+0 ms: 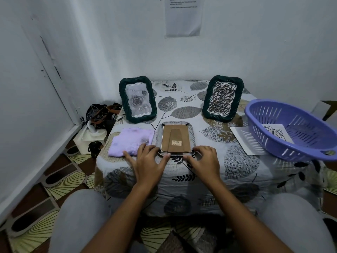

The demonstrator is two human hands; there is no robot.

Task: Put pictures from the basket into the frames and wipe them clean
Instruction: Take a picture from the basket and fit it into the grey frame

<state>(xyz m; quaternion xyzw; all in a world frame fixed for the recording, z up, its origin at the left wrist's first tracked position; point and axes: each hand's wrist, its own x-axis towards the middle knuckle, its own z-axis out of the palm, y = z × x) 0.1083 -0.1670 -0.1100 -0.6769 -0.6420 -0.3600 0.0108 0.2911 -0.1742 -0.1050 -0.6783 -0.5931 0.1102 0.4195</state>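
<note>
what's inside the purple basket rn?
Inside the purple basket: one white sheet with a dark line drawing, partly hidden by the near wall. Whether more sheets lie beneath it cannot be seen. Another white sheet lies under the basket's left edge, on the table.
</note>
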